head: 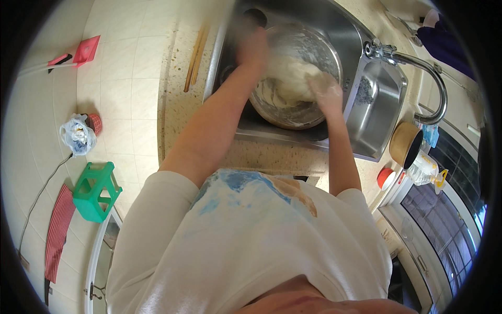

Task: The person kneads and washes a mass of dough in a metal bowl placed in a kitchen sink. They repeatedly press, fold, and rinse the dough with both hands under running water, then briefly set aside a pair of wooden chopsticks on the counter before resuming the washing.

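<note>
A round metal bowl stands in the larger basin of the stainless-steel sink. Inside it lies a pale, soft mass of dough, with floury smears on the bowl's wall. My right hand, dusted white, grips the dough's right side within the bowl. At the bowl's left rim is my left hand, heavily blurred. Its fingers cannot be made out, nor whether they hold anything. A dark round thing shows just beyond that hand, too blurred to name.
Wooden chopsticks lie on the speckled counter to the left. A chrome faucet arches over the right side. Farther right are a saucepan, a red bowl and a plastic jug. A green stool stands on the floor at left.
</note>
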### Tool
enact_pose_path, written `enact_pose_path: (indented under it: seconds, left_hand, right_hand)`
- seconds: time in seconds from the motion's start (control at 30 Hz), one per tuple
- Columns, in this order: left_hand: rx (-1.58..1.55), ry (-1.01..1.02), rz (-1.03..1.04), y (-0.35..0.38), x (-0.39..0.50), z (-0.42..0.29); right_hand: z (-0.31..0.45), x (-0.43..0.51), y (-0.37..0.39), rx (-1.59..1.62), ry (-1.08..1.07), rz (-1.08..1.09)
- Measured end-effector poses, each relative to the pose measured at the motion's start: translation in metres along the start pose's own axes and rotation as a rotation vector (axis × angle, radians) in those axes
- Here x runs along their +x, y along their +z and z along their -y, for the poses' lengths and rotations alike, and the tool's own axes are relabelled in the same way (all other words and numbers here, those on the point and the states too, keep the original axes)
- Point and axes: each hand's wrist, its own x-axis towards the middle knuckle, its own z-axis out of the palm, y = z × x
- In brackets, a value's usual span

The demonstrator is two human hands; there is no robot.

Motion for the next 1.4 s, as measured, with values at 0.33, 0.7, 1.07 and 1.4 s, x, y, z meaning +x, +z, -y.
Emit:
enact_pose_path:
  seconds: [0.33, 0.7, 1.07, 1.4]
  left_hand:
    - [0.004, -0.021, -0.028, -0.005, -0.004, -0.006]
    - [-0.049, 0.011, -0.036, -0.004, -0.005, -0.004]
    - [-0.005, -0.012, -0.02, -0.002, -0.002, -0.002]
    - [-0.057, -0.022, -0.059, -0.008, -0.008, -0.009]
  right_hand:
    - [0.082, 0.05, 0.119, -0.38, -0.27, 0.167]
    - [0.042, -0.003, 0.059, 1.188, 0.791, 0.198]
    - [0.005, 0.004, 0.058, -0.349, -0.492, 0.153]
    - [0.053, 0.063, 0.111, -0.394, -0.33, 0.135]
